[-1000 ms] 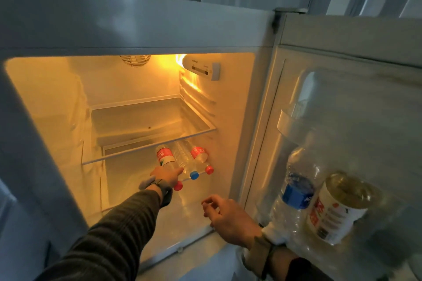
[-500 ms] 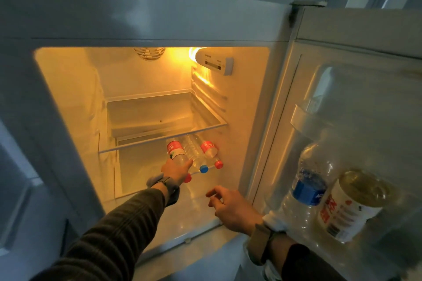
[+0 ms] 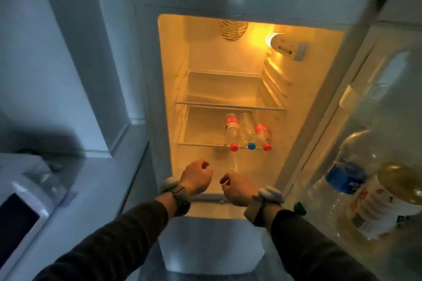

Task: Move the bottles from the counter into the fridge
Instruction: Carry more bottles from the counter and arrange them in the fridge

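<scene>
Bottles are lying in a row of three on the lower glass shelf point(image 3: 203, 143) inside the fridge point(image 3: 319, 102), with their caps pointing out at the person. Going from left to right, the red-cap bottle on the left point(image 3: 231, 131) is touching the blue-cap bottle point(image 3: 246, 131), and that one is touching the red-cap bottle on the right point(image 3: 262, 132).

Half a second ago the left hand was gripping the left bottle on the shelf. Now that hand is pulled back out and the bottle is lying there alone.

The left hand point(image 3: 197, 178) is hanging in front of the fridge opening, fingers curled loosely in, holding nothing. The right hand point(image 3: 237, 189) is hanging just beside it, also loosely curled and holding nothing. The two hands are near each other but not touching.

On the right, the open door point(image 3: 388, 70) is holding a big bottle with a blue label point(image 3: 342, 180) and a jar point(image 3: 388, 201) beside it.
</scene>
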`<state>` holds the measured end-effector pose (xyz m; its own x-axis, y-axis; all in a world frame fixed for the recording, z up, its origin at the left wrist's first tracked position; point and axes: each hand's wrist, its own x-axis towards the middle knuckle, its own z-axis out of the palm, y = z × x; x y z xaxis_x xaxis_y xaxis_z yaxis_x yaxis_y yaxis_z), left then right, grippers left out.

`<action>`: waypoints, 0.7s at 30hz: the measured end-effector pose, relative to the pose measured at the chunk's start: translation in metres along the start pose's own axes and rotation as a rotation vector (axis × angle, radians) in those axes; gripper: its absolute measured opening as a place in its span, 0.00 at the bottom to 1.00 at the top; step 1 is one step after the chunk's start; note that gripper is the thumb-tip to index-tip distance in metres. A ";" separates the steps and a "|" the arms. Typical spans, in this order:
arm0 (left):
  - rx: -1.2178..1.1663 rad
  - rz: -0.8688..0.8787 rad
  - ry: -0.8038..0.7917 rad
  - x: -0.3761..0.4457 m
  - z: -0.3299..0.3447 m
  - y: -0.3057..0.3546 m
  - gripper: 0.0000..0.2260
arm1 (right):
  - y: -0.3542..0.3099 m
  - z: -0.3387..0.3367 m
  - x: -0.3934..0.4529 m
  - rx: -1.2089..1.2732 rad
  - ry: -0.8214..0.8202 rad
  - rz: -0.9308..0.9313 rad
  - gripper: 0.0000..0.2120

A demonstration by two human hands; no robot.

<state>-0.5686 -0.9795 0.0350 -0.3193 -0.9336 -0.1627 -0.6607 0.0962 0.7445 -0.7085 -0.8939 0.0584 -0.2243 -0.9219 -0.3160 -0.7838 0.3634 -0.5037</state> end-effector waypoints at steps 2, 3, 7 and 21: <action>-0.053 -0.074 0.018 -0.051 -0.012 -0.040 0.14 | -0.017 0.030 -0.008 -0.064 -0.060 -0.080 0.14; -0.049 -0.069 0.010 -0.063 -0.011 -0.048 0.12 | -0.016 0.034 -0.008 -0.085 -0.057 -0.094 0.14; -0.057 -0.218 0.150 -0.177 -0.029 -0.120 0.09 | -0.054 0.097 -0.042 -0.240 -0.241 -0.267 0.11; -0.038 -0.620 0.602 -0.503 -0.075 -0.250 0.13 | -0.204 0.277 -0.228 -0.438 -0.523 -0.870 0.10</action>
<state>-0.1916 -0.5596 -0.0207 0.5126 -0.8387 -0.1839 -0.5702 -0.4926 0.6574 -0.3369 -0.7201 0.0107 0.6945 -0.6314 -0.3449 -0.7155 -0.5557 -0.4234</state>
